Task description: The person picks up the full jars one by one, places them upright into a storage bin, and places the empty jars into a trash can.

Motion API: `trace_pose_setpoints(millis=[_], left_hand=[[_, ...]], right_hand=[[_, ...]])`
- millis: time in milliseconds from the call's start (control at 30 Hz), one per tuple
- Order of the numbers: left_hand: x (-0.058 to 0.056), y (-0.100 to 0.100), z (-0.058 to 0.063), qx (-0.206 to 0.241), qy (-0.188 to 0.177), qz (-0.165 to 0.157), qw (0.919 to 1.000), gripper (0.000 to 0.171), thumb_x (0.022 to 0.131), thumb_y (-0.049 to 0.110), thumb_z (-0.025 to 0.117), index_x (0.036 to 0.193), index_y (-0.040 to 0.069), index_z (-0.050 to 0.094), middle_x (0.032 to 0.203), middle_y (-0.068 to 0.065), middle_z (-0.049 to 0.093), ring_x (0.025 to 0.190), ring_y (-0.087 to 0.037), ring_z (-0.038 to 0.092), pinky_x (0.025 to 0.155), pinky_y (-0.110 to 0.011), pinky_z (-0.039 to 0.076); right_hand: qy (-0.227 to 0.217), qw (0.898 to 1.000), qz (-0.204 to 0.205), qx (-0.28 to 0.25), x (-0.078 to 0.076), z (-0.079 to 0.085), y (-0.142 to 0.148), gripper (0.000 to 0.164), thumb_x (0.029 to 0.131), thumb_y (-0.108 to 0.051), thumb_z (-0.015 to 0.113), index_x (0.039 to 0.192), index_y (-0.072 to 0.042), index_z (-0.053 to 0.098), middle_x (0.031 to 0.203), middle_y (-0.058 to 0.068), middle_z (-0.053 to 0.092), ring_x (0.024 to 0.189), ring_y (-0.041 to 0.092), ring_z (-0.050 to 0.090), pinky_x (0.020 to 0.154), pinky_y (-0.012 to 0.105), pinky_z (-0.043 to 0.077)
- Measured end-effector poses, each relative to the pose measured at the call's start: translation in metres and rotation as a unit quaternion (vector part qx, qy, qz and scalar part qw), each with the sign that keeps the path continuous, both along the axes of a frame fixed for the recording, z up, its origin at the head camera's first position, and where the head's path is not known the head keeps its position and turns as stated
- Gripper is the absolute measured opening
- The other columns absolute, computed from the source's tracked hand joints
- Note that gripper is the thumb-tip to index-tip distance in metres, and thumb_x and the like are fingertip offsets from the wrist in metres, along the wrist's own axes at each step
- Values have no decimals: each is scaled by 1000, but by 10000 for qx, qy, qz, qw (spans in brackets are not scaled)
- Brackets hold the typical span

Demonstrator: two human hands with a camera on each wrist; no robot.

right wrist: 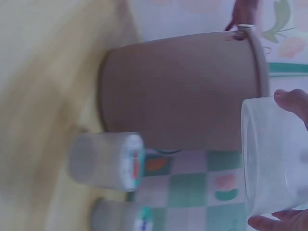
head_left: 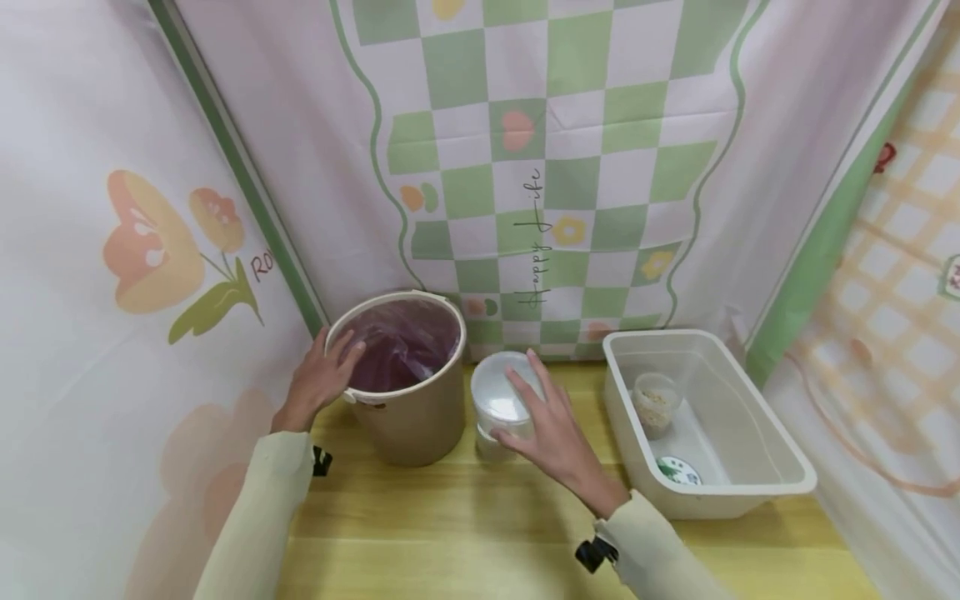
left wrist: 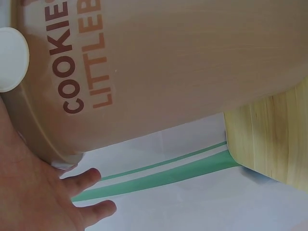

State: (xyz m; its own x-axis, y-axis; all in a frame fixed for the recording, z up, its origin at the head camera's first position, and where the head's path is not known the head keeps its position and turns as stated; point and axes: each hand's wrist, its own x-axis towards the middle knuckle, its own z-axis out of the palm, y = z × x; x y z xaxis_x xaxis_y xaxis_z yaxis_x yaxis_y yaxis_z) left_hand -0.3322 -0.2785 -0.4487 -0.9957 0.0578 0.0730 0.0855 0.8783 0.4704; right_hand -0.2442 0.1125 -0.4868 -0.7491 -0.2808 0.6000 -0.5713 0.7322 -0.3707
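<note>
My right hand (head_left: 551, 425) grips a translucent plastic tub (head_left: 498, 387), thumb on one side and fingers on the other. In the right wrist view the rim of this tub (right wrist: 248, 159) faces the table, and it overlaps the jars below it in the head view. Two small lidded jars stand on the table there, a nearer jar (right wrist: 106, 161) and another jar (right wrist: 120, 216). My left hand (head_left: 318, 383) rests on the left rim of a beige bin (head_left: 423, 425) lined with a dark purple bag (head_left: 397, 350). Two of its fingers (left wrist: 98, 211) stick out straight beside the rim.
At the right a cream plastic basin (head_left: 772, 483) holds a clear jar of grainy contents (head_left: 655, 408) and a round green-and-white lid (head_left: 678, 471). Printed curtains (head_left: 570, 100) hang behind and at both sides of the wooden table (head_left: 420, 533).
</note>
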Motion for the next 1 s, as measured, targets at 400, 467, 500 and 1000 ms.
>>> trace_pose_setpoints(millis=[400, 467, 500, 1000], left_hand=[[-1, 0, 1, -151, -58, 27, 9999, 80, 98, 72, 14, 161, 23, 21, 167, -17, -11, 149, -54, 4, 113, -76, 8], [-1, 0, 1, -153, -50, 39, 9999, 79, 99, 72, 14, 161, 24, 22, 167, -18, -10, 149, -53, 4, 113, -76, 8], [-1, 0, 1, -151, -44, 41, 9999, 79, 99, 72, 15, 161, 23, 22, 167, -18, -10, 149, -53, 4, 114, -75, 8], [-2, 1, 0, -217, -102, 55, 9997, 77, 100, 70, 15, 161, 24, 20, 167, -18, -11, 149, -54, 4, 114, -75, 7]], right_hand=[[-118, 9998, -58, 121, -24, 57, -22, 94, 75, -54, 83, 153, -23, 41, 167, 13, 17, 140, 49, 35, 104, 68, 41], [-138, 9998, -64, 105, -27, 61, -26, 93, 75, -54, 83, 153, -23, 41, 167, 13, 16, 140, 49, 35, 104, 68, 41], [-145, 9998, -67, 106, -28, 64, -28, 93, 76, -55, 82, 153, -23, 41, 167, 12, 16, 140, 48, 35, 104, 67, 41], [-461, 9988, -10, 172, -61, 93, -74, 96, 75, -54, 83, 155, -27, 37, 169, 7, 10, 144, 39, 31, 93, 58, 53]])
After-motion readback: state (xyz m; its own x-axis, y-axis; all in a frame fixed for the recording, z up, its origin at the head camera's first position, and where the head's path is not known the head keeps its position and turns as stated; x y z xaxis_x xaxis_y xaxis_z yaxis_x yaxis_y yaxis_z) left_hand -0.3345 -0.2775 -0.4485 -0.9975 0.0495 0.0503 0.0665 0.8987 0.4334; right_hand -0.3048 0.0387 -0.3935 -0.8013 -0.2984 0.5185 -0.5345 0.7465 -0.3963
